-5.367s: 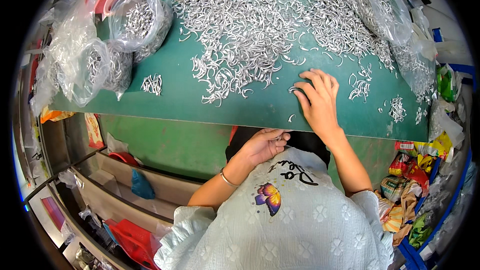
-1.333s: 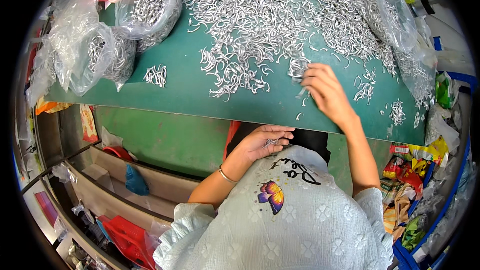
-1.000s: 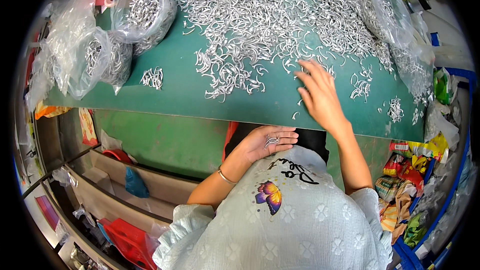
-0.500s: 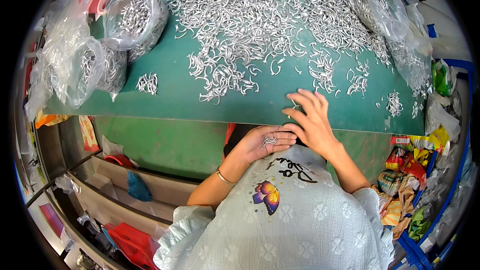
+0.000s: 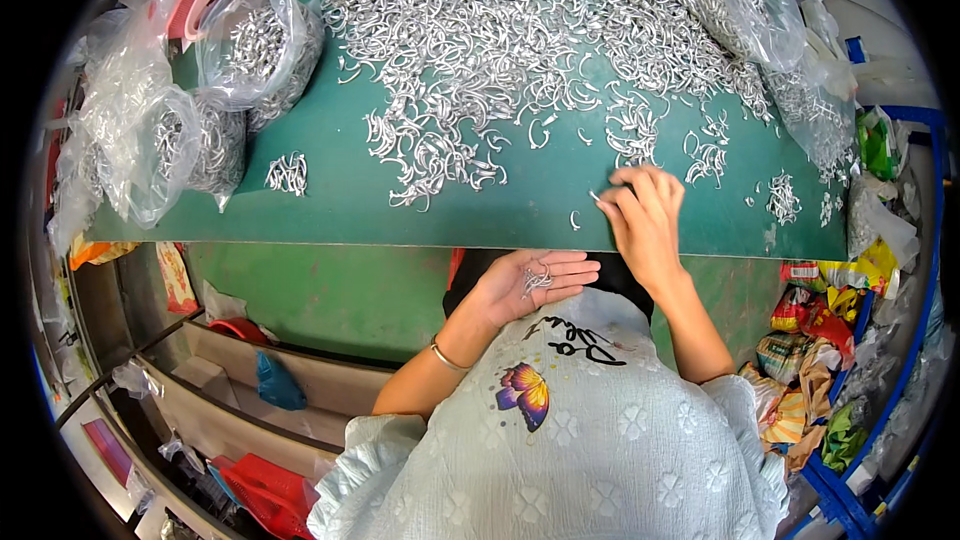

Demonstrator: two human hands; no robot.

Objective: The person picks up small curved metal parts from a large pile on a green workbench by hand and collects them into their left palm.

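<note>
Right hand flat at the green table's near edge, fingertips pinching a small metal hook. Left hand open, palm up below that edge, cupping a few hooks. Big hook pile toward far edge.

A heap of metal hooks lies on the table ahead of me. Bags of hooks sit at its left end, another bag at far right. A small cluster lies left of the heap.

A small workshop: green bench heaped with metal hooks, bagged parts.
</note>
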